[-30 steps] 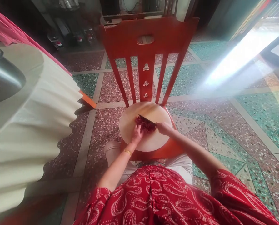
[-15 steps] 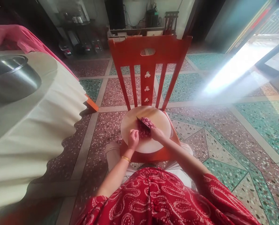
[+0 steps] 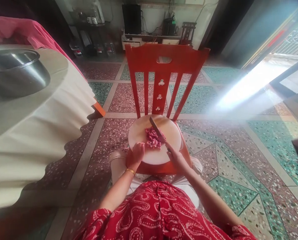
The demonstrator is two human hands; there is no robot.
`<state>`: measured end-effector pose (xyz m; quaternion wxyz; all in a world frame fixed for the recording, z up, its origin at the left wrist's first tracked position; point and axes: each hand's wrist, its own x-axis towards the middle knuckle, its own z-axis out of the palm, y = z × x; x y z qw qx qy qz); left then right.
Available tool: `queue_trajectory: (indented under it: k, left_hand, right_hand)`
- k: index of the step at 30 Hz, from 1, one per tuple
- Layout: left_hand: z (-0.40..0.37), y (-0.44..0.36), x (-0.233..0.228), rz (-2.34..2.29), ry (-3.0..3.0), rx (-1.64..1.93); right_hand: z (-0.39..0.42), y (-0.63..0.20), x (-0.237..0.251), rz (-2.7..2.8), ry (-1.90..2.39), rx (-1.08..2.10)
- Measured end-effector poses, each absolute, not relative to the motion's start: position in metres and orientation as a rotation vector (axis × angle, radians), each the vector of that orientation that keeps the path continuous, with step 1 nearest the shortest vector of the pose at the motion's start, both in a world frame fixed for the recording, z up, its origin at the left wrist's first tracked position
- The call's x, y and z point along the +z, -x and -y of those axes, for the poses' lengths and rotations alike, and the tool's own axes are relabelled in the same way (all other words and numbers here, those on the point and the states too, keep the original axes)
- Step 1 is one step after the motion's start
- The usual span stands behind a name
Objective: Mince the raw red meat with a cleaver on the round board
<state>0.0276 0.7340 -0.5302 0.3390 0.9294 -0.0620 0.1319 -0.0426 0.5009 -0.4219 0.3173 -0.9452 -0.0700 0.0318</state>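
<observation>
Chopped pinkish-red meat [image 3: 153, 137] lies in a loose patch on a round, pale cutting board [image 3: 137, 128]. My right hand [image 3: 175, 156] is closed around the handle of a knife [image 3: 157, 129]. Its blade points forward and to the left, over the meat's right side. At the board's left front edge is my left hand [image 3: 138, 151], fingers curled in and a gold bangle on the wrist. Whether it grips the rim or something small is hidden.
The board rests on the seat of a red wooden chair [image 3: 161, 53], its back facing me. To the left, a table with a cream cloth [image 3: 63, 100] bears a large steel pot [image 3: 18, 78]. Bright light falls through a doorway on the right.
My left hand has drawn back to the board's left front edge. The knife and my right hand have shifted rightward and nearer, uncovering more of the meat. The view has tilted slightly.
</observation>
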Motion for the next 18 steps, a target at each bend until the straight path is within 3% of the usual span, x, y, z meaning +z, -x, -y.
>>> queue_trajectory:
  k: [3,8,13,18]
  left_hand:
    - [-0.733,-0.028,-0.531,0.208,-2.402,0.402]
    - [-0.731,-0.027,-0.530,0.181,-2.429,0.376]
    - [-0.731,-0.027,-0.529,0.224,-2.486,0.362]
    - [-0.731,-0.027,-0.529,0.218,-2.517,0.358]
  right_hand:
    - [-0.509,0.031,-0.415,0.146,2.491,0.007]
    - [-0.513,0.013,-0.416,0.131,2.588,0.361]
    - [-0.519,0.011,-0.412,0.169,2.538,0.101]
    - [-0.520,0.006,-0.418,0.125,2.560,0.307]
